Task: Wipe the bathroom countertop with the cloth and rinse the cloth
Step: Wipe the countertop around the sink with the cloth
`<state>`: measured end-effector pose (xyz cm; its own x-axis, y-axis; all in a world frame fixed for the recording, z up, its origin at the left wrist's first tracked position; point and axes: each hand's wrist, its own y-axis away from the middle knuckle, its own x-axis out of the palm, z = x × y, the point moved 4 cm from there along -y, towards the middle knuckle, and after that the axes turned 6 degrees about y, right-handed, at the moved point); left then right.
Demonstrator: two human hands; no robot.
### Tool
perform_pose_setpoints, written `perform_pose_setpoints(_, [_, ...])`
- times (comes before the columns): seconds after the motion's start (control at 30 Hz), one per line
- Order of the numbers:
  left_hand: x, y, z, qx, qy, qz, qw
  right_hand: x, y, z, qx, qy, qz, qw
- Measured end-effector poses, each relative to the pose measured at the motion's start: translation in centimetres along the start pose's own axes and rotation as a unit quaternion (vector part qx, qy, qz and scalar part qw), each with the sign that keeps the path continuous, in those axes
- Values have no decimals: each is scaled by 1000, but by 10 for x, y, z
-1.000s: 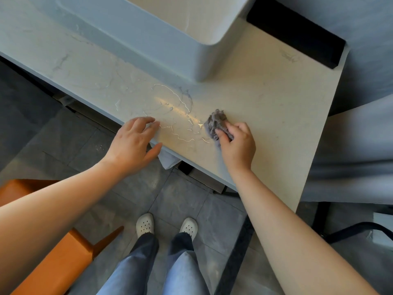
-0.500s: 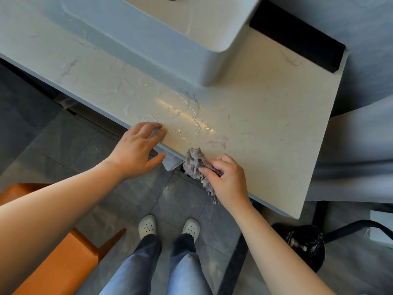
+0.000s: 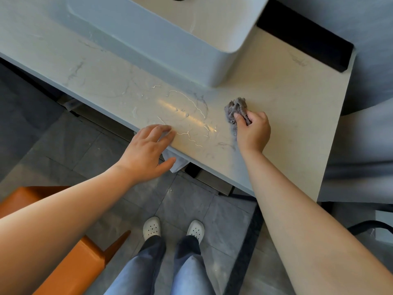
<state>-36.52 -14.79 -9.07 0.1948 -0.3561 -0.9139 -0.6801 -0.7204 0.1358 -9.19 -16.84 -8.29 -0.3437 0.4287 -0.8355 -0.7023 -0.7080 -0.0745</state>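
The left hand (image 3: 148, 150) rests on the front edge of the countertop (image 3: 287, 124), fingers straight and spread, holding nothing. Right of the wet streaks (image 3: 187, 116) lies the cloth (image 3: 236, 110) (a grey crumpled wad), its long axis running front to back, its loose end pointing at the basin (image 3: 170, 50). The right hand (image 3: 253, 133) grips it with curled fingers. Half a second ago it hung over the front edge; now it sits further in. Two hands, one cloth.

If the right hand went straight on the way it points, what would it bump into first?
Probably the basin: the right hand, gripping the cloth, points toward its near corner, with only bare countertop between, though depth is unclear.
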Motion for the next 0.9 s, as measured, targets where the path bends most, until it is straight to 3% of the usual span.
perform_pose_setpoints(0.43, [-14, 10, 8, 9, 78, -24, 997, 16, 65, 30, -107, -12, 54, 993])
perform_pose_setpoints(0.63, [-29, 12, 33, -52, 63, -54, 995, 17, 120, 37, -152, -27, 99, 983])
perform_pose_setpoints(0.77, [-34, 6, 48, -85, 44, -60, 994, 12, 142, 40, -141, -79, 158, 974])
perform_pose_setpoints(0.9, [-34, 2, 52, -86, 27, -44, 995, -6, 134, 47, -102, -108, 127, 981])
